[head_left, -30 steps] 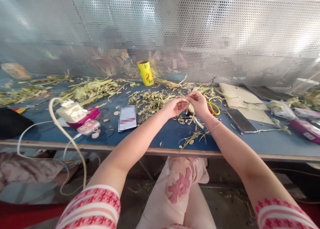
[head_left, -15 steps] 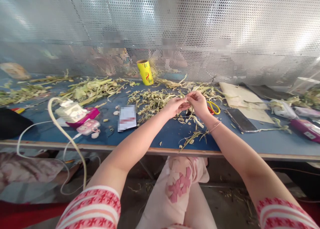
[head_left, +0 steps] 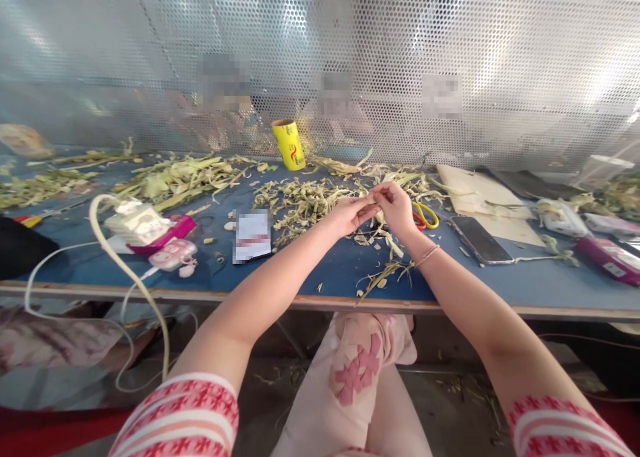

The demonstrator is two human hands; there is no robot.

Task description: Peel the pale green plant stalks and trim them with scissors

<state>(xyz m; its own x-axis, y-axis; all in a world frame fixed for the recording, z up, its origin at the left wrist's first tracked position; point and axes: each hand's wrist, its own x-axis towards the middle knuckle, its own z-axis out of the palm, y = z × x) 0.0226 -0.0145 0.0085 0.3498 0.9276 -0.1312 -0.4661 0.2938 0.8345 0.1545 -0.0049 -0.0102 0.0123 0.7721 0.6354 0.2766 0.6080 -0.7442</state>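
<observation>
My left hand (head_left: 353, 214) and my right hand (head_left: 395, 207) meet fingertip to fingertip above the table. Both are closed in a pinch; whatever lies between the fingers is too small to make out. Behind and left of them spreads a heap of dried, pale green plant pieces (head_left: 307, 200). Scissors with yellow and red handles (head_left: 427, 215) lie just right of my right hand. Nearer the table edge, below my hands, is a small bunch of dry stalks (head_left: 383, 278) with loose bits around it.
A yellow roll (head_left: 289, 145) stands behind the heap. A phone with a lit screen (head_left: 253, 236) lies left, a dark phone (head_left: 481, 240) right. Further left are a white plug block with cable (head_left: 137, 222) and longer dry stalks (head_left: 183, 177). Cardboard (head_left: 483, 194) lies back right, before a perforated metal screen (head_left: 380, 57).
My hands stay pinched together in nearly the same place, with only a slight shift of the fingers. The whole view has moved a little.
</observation>
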